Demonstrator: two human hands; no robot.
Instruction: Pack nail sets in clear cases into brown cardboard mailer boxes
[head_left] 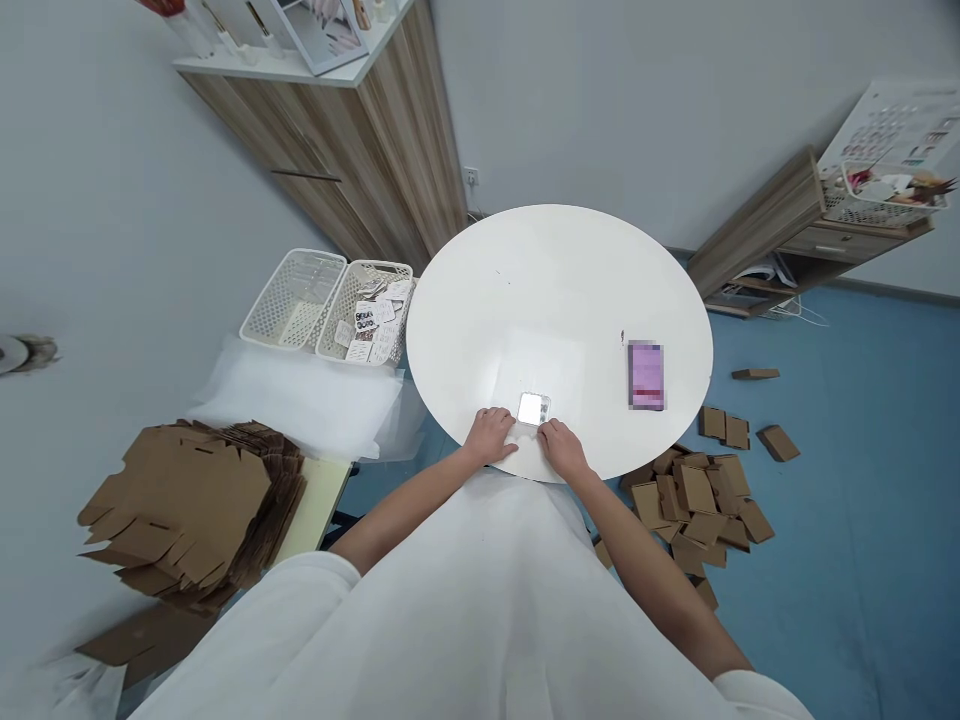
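Observation:
A small clear packet (533,408) with a bright white square and a few darker spots along its right side lies flat near the front edge of the white oval table (555,270). Just left of it, my left hand (491,436) rests on the tabletop, thumb apart from the fingers, fingertips close to the packet's lower left corner. My right hand (562,449) has its fingers drawn together at the lower right corner of the packet. Whether these fingers pinch the edge or only press on it is hard to see at this size.
A blurred purple item (646,376) lies right on the table. Two white baskets stand left, one (322,340) holding printed cards. Flat cardboard blanks (195,490) are stacked at lower left. Folded brown boxes (694,490) lie heaped on the blue floor. Wooden cabinets (397,150) stand behind.

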